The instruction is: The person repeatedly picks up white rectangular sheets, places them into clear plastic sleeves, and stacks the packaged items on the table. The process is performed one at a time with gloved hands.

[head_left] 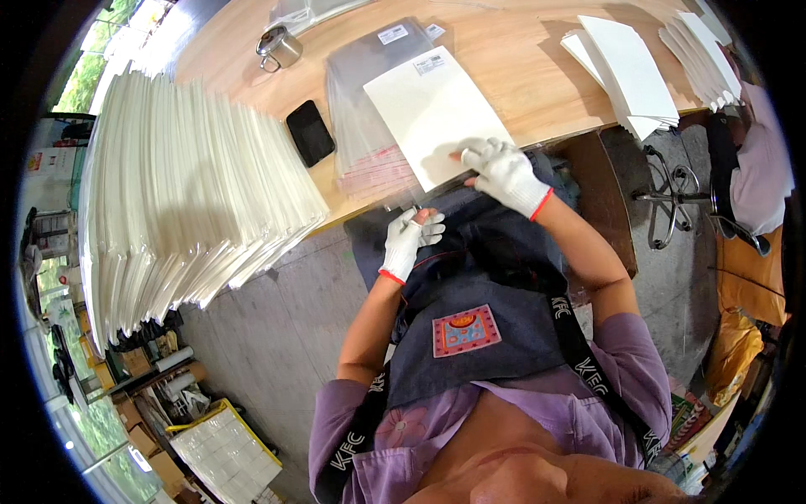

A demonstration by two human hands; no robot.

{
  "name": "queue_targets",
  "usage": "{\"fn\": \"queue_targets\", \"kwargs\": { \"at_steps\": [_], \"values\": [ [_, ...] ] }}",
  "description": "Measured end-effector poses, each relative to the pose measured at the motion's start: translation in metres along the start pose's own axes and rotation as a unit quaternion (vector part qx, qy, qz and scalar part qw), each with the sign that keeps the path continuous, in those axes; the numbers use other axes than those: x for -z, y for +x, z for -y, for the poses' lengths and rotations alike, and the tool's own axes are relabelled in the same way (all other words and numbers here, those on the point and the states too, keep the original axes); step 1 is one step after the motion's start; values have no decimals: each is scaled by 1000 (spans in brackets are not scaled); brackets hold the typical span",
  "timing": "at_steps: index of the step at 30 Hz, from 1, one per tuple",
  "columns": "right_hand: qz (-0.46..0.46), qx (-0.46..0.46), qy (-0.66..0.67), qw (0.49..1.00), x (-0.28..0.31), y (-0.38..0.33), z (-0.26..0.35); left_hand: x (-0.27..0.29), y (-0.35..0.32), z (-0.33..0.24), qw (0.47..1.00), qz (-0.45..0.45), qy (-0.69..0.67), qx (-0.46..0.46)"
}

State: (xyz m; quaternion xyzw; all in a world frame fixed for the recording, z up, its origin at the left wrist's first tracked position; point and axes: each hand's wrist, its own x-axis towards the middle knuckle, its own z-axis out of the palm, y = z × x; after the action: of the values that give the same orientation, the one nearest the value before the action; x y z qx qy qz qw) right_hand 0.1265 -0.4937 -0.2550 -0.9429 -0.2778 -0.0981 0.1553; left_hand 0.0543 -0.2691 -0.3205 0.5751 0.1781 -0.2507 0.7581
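Two gloved hands work the tabletop (pixel 520 76) edge: right hand (pixel 504 172) lies flat, fingers spread, pressing the white sheet's (pixel 432 113) near corner on the clear bags (pixel 369 126), while left hand (pixel 409 239) pinches fingers together on the bag edge just below.

Both forearms come up from the lower edge, bare from the elbow to the wrist, each ending in a white knit glove with a red cuff. The right hand (pixel 504 172) is stretched further forward, palm down, its fingers spread and pointing up and to the left, pressed flat. The left hand (pixel 409 239) sits nearer the body, lower and to the left, wrist bent slightly, its fingers curled loosely inward with the tips pointing toward the right hand. The two hands lie near each other, not touching.
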Motion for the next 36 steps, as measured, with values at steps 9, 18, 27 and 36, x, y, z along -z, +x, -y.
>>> {"fn": "queue_targets", "kwargs": {
  "at_steps": [9,18,27,36],
  "values": [
    [63,26,76,995,-46,-10,56,3,-6,5,998,0,-43,-56],
    [37,30,447,893,-24,-25,17,0,0,13,993,-68,-89,-34],
    [448,-131,-267,843,-20,-254,-206,12,-26,3,978,-50,175,-102],
    [-75,-15,-32,997,16,-71,-68,3,9,-9,506,-172,608,-587]
  ]
}}
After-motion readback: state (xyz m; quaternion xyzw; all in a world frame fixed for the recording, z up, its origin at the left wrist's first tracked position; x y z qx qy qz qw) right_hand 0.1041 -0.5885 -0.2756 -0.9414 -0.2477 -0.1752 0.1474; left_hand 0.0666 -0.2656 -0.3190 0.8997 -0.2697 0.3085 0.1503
